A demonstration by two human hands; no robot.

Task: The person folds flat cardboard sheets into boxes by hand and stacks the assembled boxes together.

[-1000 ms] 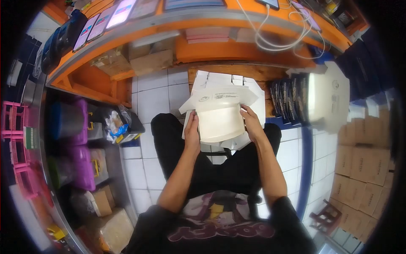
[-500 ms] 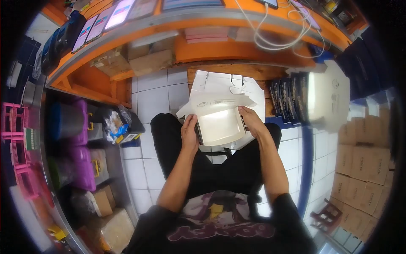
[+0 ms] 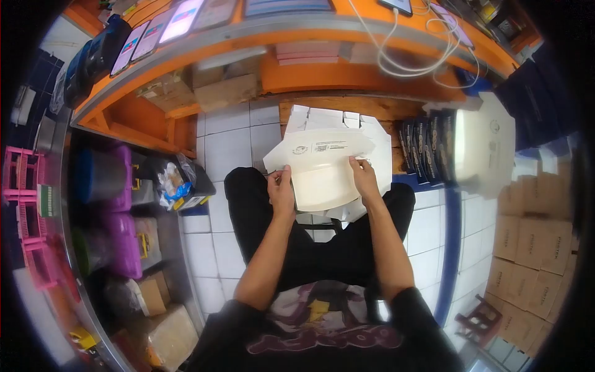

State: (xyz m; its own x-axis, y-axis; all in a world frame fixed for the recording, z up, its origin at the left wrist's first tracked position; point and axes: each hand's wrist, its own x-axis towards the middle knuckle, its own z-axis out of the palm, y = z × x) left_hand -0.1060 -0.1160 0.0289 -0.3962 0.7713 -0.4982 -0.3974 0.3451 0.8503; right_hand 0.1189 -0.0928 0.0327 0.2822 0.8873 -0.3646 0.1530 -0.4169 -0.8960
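The white cardboard box (image 3: pixel 322 189) is partly formed, its printed flap (image 3: pixel 319 146) raised along the far edge. It is held over the gap between the knees of the seated person, with its hollow interior facing upward.

Left hand (image 3: pixel 282 191): positioned at the left side wall. The thumb points forward along the upper edge; the fingers are bent at the outer face. The grip is closed to the thickness of the board, with the wall pinched in it.

Right hand (image 3: pixel 365 180): positioned at the right side wall. The thumb and index finger meet near the far right corner, the other fingers curled beside them. This grip is likewise narrowed onto the board. Fingertips behind the wall are hidden.

Both elbows are bent; the forearms run forward and converge slightly toward the box.

Beyond the box lie stacked white cardboard blanks (image 3: pixel 331 118). To their right stands a row of dark-sided cardboard boxes (image 3: pixel 427 147). Farther forward, the orange desk (image 3: pixel 273 34) carries smartphones (image 3: pixel 178 22) and a white cable (image 3: pixel 406 72).
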